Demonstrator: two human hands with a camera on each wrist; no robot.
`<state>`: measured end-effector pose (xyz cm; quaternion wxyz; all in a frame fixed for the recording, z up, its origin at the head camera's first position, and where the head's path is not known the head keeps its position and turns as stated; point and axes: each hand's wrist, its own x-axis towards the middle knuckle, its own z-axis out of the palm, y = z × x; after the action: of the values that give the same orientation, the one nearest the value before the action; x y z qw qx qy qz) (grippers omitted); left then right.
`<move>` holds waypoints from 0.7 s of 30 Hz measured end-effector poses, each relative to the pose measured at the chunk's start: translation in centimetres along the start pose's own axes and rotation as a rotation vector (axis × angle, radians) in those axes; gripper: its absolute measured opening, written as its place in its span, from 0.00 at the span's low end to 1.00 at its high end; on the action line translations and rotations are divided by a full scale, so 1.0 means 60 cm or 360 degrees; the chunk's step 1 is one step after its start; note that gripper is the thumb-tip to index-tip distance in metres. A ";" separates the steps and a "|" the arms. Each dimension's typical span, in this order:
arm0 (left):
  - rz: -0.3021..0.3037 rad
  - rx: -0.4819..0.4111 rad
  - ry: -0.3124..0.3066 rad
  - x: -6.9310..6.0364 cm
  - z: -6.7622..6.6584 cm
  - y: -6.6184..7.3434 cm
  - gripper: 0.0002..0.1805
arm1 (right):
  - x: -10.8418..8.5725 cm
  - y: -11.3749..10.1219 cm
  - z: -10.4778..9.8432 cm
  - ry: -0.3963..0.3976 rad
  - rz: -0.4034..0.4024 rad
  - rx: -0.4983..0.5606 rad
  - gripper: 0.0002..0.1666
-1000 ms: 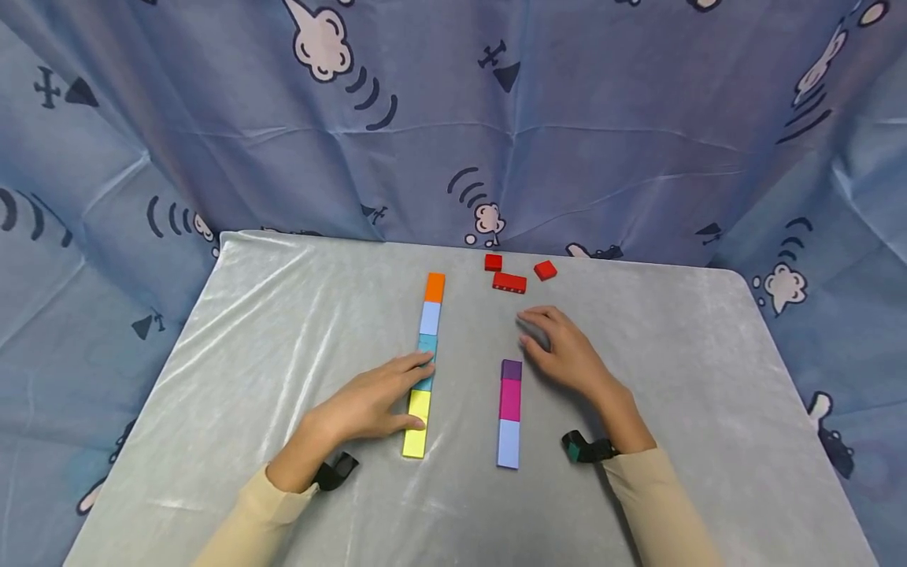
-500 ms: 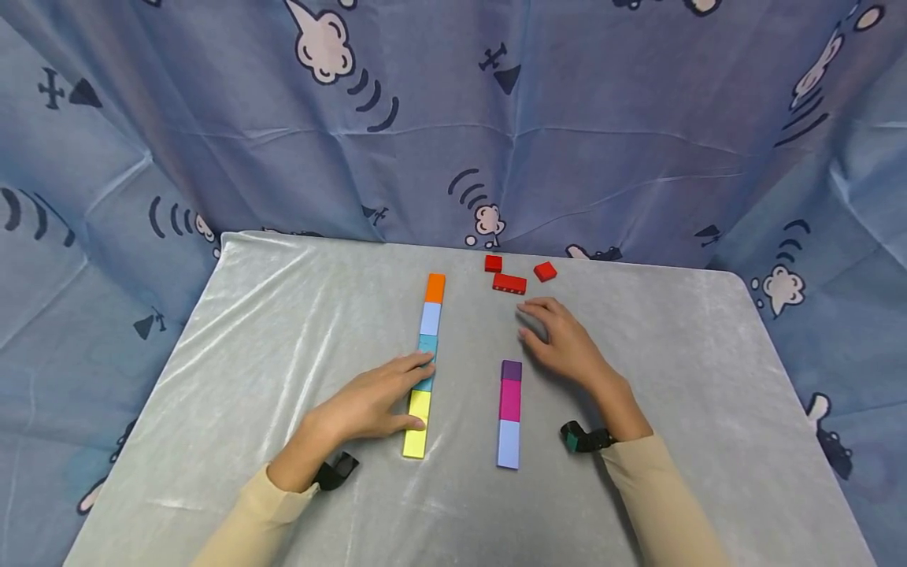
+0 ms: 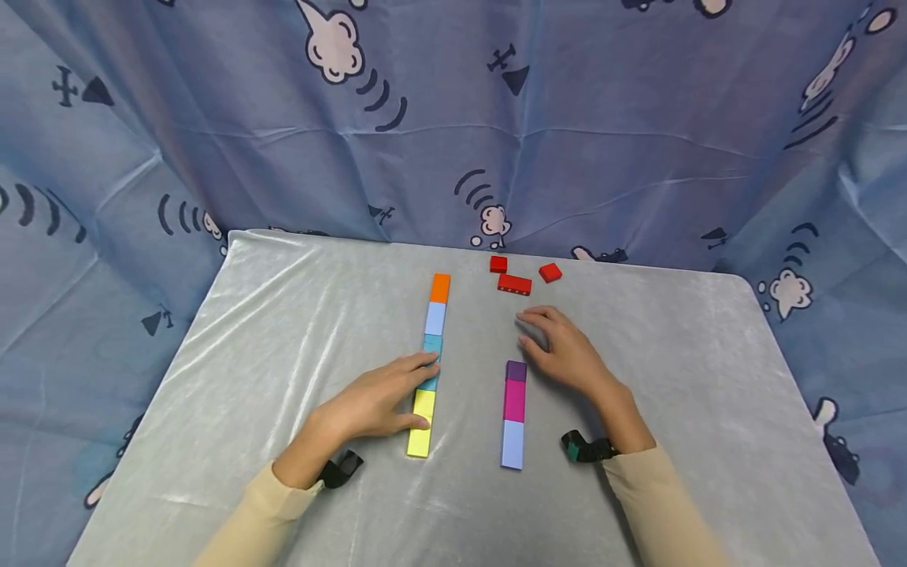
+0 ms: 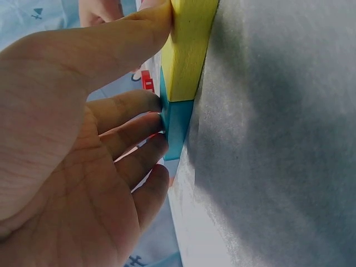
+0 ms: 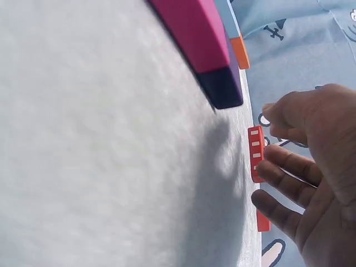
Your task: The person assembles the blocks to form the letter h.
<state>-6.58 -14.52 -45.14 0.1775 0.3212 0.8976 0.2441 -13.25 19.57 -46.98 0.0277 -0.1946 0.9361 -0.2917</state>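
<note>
My left hand [image 3: 375,402], fingers loosely spread and thumb set apart, lies across a row of coloured blocks just left of the centre of the frame. The thumb is over the yellow section [image 3: 423,405], and the fingertips are over the teal section [image 3: 433,344]. The row runs upward through a light-blue block [image 3: 435,318] to an orange block [image 3: 440,288] at its top end, the pieces laid end to end.

My right hand [image 3: 567,354], right of centre, holds nothing; its fingers are loosely bent, with a moderate gap between thumb and forefinger. Just beside it, to the lower left, is a shorter row: a purple block [image 3: 516,371] at the top, a magenta block [image 3: 514,401] in the middle and a pale-blue block [image 3: 512,444] at the bottom, apart from the longer row.

Above my right hand, in the upper middle of the frame, are three red pieces: a small block [image 3: 498,264], a longer brick [image 3: 514,284] with pale marks along its side, and an angled piece [image 3: 550,272] to the right.

All lie on a bench [image 3: 397,512] under pale grey cloth, before a blue patterned curtain [image 3: 602,118] filling the top of the frame. Beige sleeves [image 3: 269,504] cover my forearms.
</note>
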 end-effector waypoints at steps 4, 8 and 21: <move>-0.0002 -0.0002 0.0002 0.001 0.002 0.000 0.45 | -0.017 -0.007 0.006 -0.0011 0.0013 -0.0004 0.26; -0.0011 0.0002 0.0001 -0.001 0.004 0.000 0.45 | -0.035 -0.019 0.011 -0.0012 -0.0018 -0.0005 0.25; -0.0009 0.0016 -0.0007 -0.002 0.002 -0.003 0.45 | -0.085 -0.053 0.028 -0.0023 -0.0057 -0.0195 0.25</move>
<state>-6.52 -14.66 -45.31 0.1784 0.3200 0.8994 0.2383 -7.14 18.19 -46.91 0.0173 -0.2146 0.9484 -0.2327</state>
